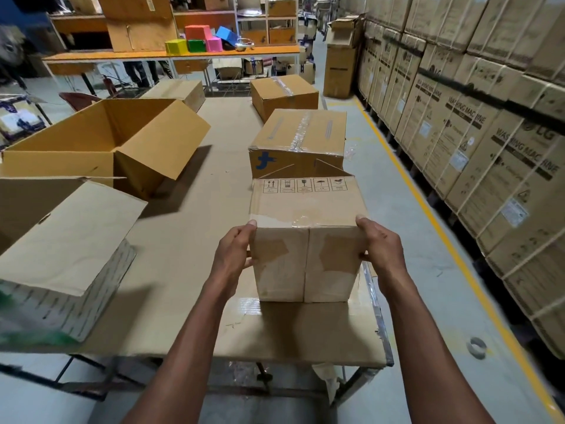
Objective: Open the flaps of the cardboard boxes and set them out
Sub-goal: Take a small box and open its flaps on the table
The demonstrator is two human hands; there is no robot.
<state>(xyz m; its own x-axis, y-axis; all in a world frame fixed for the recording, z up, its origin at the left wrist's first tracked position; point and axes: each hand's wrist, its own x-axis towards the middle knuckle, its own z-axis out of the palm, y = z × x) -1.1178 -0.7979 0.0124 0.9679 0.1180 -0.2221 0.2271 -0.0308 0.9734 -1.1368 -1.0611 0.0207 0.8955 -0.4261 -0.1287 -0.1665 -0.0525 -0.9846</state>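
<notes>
Holding a small brown cardboard box (307,240) lying on its side, the person has one hand on each side of it. The left hand (234,255) curls round the left edge and the right hand (379,244) curls round the right edge, so both hands are clamped on the box. It sits near the front right of a long table covered with flat tan cardboard sheets (195,240). The end facing the person has two flaps that meet in a line down the middle, with torn patches where tape came off. The top face is smooth, with a row of five little black printed signs and a strip of shiny clear tape.

Just behind it stands a taped brown box with a blue mark (298,139), and behind that another taped brown box (284,94). A fourth closed box (179,91) sits far back in the middle. On the left are two open boxes: a big yellow-brown one with its flaps spread wide (101,145), and a nearer one with pale printed sides (67,261). That makes six boxes on the table.

Along the right wall are tall stacks of washing machine cartons (477,142) tied with white straps. A yellow line (428,209) runs along the grey floor. Far back, small bright cubes (195,41) sit on an orange shelf.
</notes>
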